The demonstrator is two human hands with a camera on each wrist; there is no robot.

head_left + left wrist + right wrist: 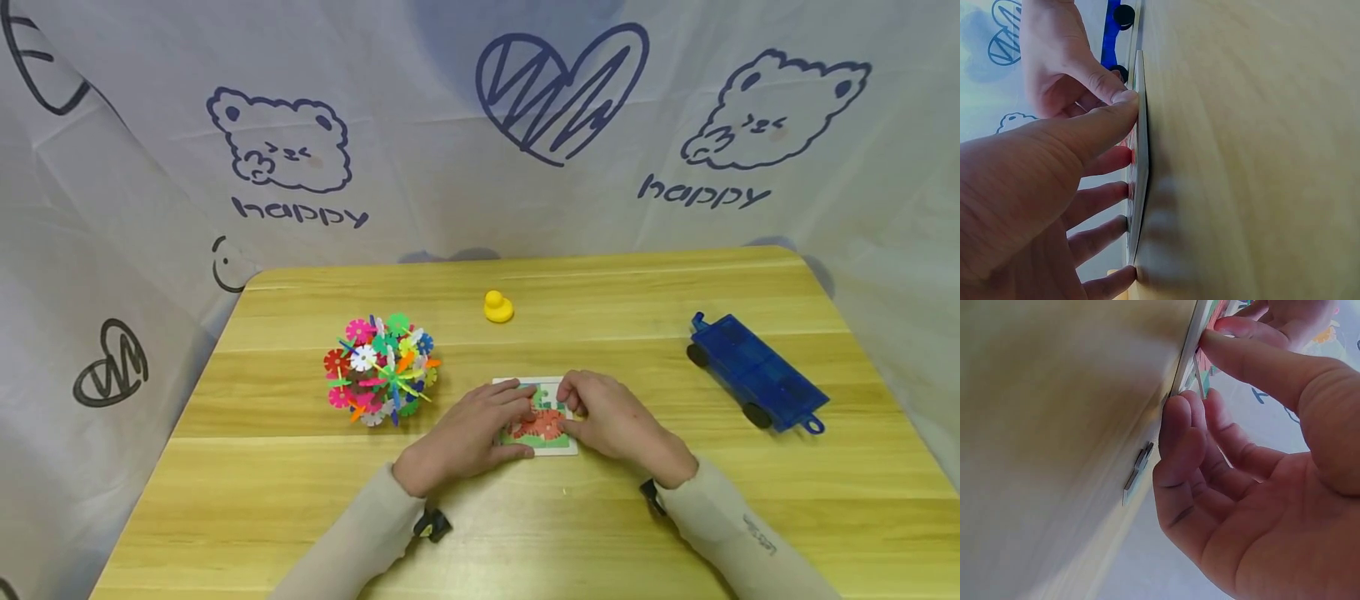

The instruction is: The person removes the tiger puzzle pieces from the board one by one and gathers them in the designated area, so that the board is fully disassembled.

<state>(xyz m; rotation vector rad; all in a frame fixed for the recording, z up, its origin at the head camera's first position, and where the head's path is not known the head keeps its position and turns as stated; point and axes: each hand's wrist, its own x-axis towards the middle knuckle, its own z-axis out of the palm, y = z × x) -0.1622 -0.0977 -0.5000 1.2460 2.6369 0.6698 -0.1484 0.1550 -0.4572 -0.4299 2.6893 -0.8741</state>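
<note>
A jigsaw puzzle point(553, 450) in a white frame, with an orange-red animal on green, lies flat on the table. My left hand point(476, 425) rests over its left side, fingers spread with their tips touching it; the thumb is at the near edge in the left wrist view. At the right side, my right hand point(611, 417) pinches a thin puzzle piece point(1199, 376), which stands tilted at the frame's edge between thumb and curled fingers. Its picture is mostly hidden. The right wrist view also shows a small flat loose piece point(1137, 474), edge-on, on the table.
A ball of colourful plastic snowflake discs point(382, 369) stands left of the hands. Behind the puzzle sits a yellow rubber duck point(498, 307). A blue toy wagon point(757, 367) with black wheels is to the right. White cloth with drawings point(435, 167) hangs beyond the table point(300, 467).
</note>
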